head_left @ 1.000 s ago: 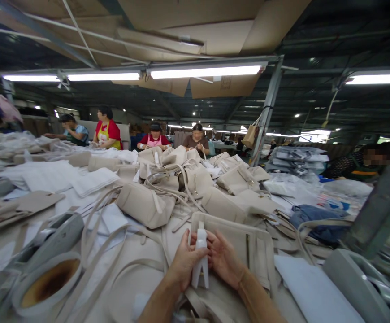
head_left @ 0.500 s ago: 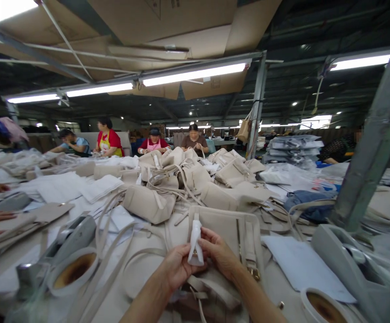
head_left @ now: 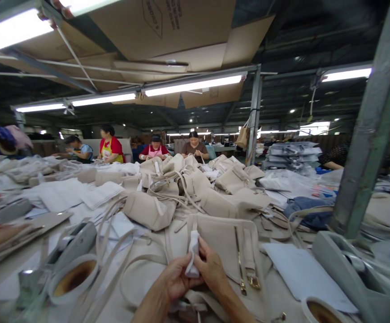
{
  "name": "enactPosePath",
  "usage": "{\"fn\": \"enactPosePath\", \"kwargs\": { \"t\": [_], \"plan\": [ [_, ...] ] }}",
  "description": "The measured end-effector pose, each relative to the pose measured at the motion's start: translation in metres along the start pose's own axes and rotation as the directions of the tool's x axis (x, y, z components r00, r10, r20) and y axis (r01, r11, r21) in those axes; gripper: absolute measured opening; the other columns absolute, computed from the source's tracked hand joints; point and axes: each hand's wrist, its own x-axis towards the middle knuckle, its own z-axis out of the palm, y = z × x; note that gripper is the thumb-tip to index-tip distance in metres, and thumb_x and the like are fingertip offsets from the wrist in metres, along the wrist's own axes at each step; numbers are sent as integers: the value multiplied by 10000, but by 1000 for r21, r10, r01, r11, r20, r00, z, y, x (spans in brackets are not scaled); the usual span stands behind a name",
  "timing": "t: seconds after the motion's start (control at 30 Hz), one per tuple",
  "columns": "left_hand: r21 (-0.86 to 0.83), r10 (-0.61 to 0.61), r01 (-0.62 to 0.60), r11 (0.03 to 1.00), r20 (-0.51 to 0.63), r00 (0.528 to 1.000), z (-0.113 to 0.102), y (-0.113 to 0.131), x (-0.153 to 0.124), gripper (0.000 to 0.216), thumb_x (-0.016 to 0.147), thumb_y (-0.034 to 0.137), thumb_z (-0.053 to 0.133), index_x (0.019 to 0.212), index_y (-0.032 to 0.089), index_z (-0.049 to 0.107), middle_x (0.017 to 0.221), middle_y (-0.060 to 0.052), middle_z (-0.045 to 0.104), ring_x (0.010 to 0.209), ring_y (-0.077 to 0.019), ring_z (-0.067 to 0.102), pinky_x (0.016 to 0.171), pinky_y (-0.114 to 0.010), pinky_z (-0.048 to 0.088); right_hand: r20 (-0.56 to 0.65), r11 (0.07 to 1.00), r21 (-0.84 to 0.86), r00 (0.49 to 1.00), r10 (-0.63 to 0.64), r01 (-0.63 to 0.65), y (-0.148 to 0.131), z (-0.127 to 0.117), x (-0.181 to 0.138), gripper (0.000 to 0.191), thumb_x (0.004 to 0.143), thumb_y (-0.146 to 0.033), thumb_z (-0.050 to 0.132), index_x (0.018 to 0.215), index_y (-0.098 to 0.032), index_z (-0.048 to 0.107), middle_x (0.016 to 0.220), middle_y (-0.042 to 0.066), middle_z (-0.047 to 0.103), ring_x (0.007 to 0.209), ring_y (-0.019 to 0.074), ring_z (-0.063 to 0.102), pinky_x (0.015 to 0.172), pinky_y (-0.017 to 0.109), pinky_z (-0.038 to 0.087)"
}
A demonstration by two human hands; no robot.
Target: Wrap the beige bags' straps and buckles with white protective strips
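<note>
A beige handbag (head_left: 220, 231) lies in front of me, with gold zips and a gold buckle (head_left: 253, 280) on its right side. White wrapping paper (head_left: 193, 246) is folded around the strap at its left side. My left hand (head_left: 176, 278) is closed on the lower part of the paper, thumb on top. My right hand (head_left: 211, 267) pinches the paper from the other side, its fingers along the edge. What lies inside the wrap is hidden. Loose beige straps (head_left: 211, 305) lie under and beside my hands.
Beige bags (head_left: 195, 184) are heaped ahead. Grey tape dispensers (head_left: 346, 264) and bowls of brown liquid (head_left: 74, 278) stand on both sides. White sheets (head_left: 305, 273) lie at right. A metal post (head_left: 366, 134) rises there. A co-worker's hand (head_left: 0, 237) is at left.
The paper's loose crossed ends are now folded closer around the strap, and the metal glint at its lower end is covered. My right fingers have shifted along the paper. The view has tilted up slightly.
</note>
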Motion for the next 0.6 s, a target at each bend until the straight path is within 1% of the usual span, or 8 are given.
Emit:
{"fn": "enactPosePath", "kwargs": {
  "t": [0.07,0.17,0.23,0.33,0.43,0.5,0.53,0.6],
  "plan": [
    [1,-7,7,1000,15,1000,0,1,1,201,930,182,502,959,56,655,768,-108,732,707,-198,704,698,-322,596,55,998,58,998,13,-16,-9,-2,-4,582,688,-369,674,1240,-190,637,1136,87,724,1102,303,632,968,387,498],
    [16,-4,3,1000,35,999,1,2,0,272,949,227,469,957,47,673,789,-129,735,701,-209,704,682,-333,595,244,946,283,966,90,-159,-25,-8,-10,574,707,-338,632,1265,-205,612,1190,69,701,1076,272,644,933,397,523],
    [34,6,-7,999,40,999,1,3,-1,263,936,243,503,935,52,684,772,-124,731,673,-205,695,664,-331,592,304,913,346,946,109,-216,-30,-10,-12,581,720,-328,627,1290,-219,590,1219,58,686,1073,256,646,917,390,530],
    [52,39,-42,998,43,998,1,2,-3,195,879,246,607,889,73,695,762,-101,722,653,-175,674,657,-291,579,270,953,280,962,35,-113,-22,-8,-11,628,712,-324,625,1325,-207,559,1252,63,671,1123,260,622,978,400,495],
    [84,93,-97,992,41,995,3,1,-4,191,807,272,697,888,98,696,799,-91,720,694,-171,666,660,-278,569,104,1000,-8,994,-25,26,-5,-2,-10,620,721,-306,591,1325,-170,564,1260,109,667,1160,292,600,1048,417,429],
    [118,132,-135,984,32,991,5,0,-3,227,758,294,740,883,112,686,817,-83,715,707,-171,658,643,-281,565,-23,982,-184,999,-33,28,1,0,-11,590,723,-304,576,1294,-155,592,1254,144,662,1157,314,593,1051,422,412],
    [137,151,-153,979,24,988,7,-1,-3,249,735,305,758,876,117,677,812,-76,709,697,-168,652,622,-278,560,-44,980,-199,999,-29,20,2,0,-11,577,715,-297,574,1273,-156,604,1238,147,667,1139,312,598,1037,414,420],
    [181,184,-182,967,3,983,9,-4,0,292,697,337,778,851,124,650,721,-45,675,615,-150,619,544,-256,529,39,998,-62,999,16,-13,-3,-2,-10,573,680,-269,585,1245,-178,610,1146,111,699,986,263,644,932,369,488]
  ]
}}
